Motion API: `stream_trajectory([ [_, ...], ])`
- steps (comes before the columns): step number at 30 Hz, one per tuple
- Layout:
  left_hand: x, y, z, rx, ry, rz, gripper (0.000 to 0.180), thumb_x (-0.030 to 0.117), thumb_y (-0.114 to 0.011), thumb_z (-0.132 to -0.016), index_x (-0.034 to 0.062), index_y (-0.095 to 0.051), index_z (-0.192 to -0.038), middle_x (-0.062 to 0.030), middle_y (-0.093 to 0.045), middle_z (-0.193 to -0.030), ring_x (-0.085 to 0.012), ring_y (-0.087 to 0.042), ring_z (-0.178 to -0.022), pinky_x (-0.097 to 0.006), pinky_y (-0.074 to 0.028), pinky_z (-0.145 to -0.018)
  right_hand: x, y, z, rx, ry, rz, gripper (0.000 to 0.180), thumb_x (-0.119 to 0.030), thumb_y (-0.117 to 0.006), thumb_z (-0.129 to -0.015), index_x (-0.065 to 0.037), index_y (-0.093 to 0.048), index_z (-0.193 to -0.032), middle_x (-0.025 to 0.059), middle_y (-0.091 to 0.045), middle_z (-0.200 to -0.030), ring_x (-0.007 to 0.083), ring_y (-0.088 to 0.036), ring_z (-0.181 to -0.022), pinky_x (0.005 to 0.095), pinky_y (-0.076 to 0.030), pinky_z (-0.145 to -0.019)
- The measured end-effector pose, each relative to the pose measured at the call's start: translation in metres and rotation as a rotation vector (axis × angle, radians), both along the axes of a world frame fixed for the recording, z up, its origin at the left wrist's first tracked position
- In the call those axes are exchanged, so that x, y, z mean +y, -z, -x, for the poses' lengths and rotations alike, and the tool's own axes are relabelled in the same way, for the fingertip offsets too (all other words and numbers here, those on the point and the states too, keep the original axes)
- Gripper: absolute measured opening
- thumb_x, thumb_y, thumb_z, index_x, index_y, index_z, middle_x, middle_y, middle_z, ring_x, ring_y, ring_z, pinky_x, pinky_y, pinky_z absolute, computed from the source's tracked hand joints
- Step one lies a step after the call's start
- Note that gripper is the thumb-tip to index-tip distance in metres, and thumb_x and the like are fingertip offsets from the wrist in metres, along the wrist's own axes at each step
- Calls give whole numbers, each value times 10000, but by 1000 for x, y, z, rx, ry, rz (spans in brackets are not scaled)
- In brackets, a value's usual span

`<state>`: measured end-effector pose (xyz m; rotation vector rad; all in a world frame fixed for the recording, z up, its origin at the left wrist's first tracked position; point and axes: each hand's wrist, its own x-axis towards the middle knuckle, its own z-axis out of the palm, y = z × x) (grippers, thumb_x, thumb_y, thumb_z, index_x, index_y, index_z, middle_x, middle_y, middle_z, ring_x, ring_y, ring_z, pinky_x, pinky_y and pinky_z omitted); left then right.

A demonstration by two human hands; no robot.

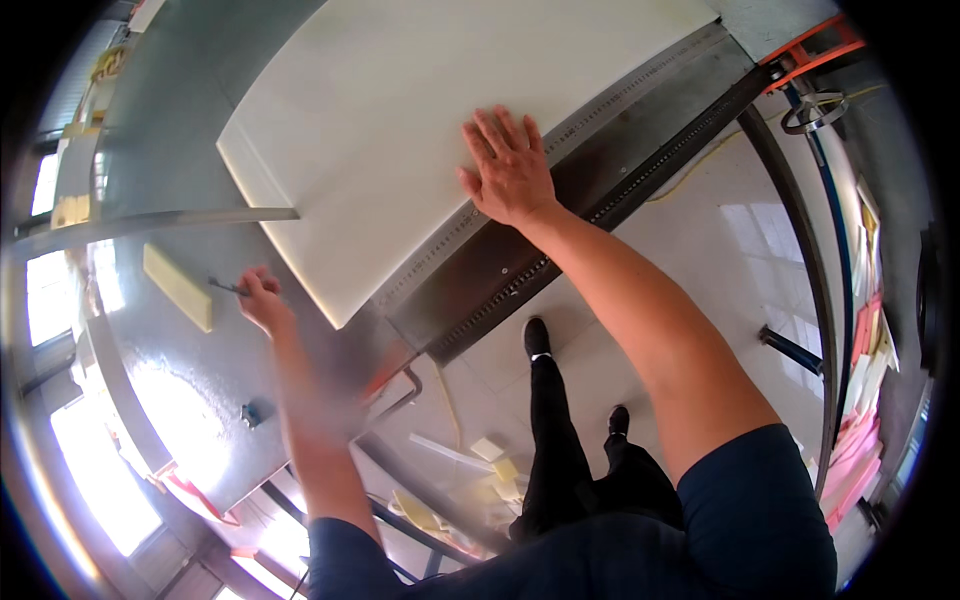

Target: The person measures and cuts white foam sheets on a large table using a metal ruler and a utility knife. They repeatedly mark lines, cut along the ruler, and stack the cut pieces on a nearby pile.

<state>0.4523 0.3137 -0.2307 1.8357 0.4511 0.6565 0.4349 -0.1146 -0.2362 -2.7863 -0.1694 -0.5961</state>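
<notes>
The pale sheet (pixel 360 110) lies flat on the grey surface (pixel 165 110), its near-right edge along the graduated scale (pixel 430 262). Right hand (pixel 512 182): palm down on the sheet near this edge, fingers moderately spread—no object gripped. Left hand (pixel 265 302): left of the sheet, fingers closed around a slim dark tool (pixel 226 287)—tip directed left, toward a pale yellow block (pixel 178 288). A narrow strip (pixel 190 218) extends from the far left, its end over the sheet's left margin.
</notes>
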Motion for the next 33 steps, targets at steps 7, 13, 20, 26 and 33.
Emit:
stream_trajectory([
  [7,-39,93,280,140,-147,-415,234,235,-569,-955,23,-642,-887,-29,-603,-738,-91,-540,-616,-250,-430,-515,9,-4,5,-15,-10,-17,556,-429,-465,-942,-84,-442,-1377,91,-392,-1451,300,-268,-1391,528,-202,-1134],
  [13,-121,88,315,308,-30,-613,295,209,-546,-954,-10,-633,-1132,-169,-605,-1181,-318,-599,-1049,-385,-472,-877,2,10,8,-139,51,4,549,-459,-472,-936,-72,-485,-1325,102,-430,-1427,294,-315,-1370,525,-227,-1121],
  [20,-111,92,294,496,-69,-519,335,312,-562,-925,-15,-637,-932,-159,-580,-898,-351,-578,-860,-446,-435,-762,2,4,5,-220,50,-15,540,-481,-491,-922,-65,-533,-1263,98,-474,-1372,292,-359,-1336,529,-256,-1104],
  [26,-107,82,293,662,-41,-480,366,373,-564,-911,15,-642,-913,-166,-588,-913,-384,-583,-873,-463,-440,-768,3,-3,19,-176,9,-75,540,-438,-549,-901,-68,-524,-1294,109,-474,-1381,311,-382,-1322,530,-257,-1105],
  [33,-110,64,294,627,28,-513,381,375,-541,-937,10,-592,-837,-148,-545,-864,-385,-560,-819,-473,-411,-720,5,-8,14,-147,10,-65,539,-437,-545,-905,-76,-529,-1305,106,-465,-1403,313,-370,-1338,519,-260,-1112],
])
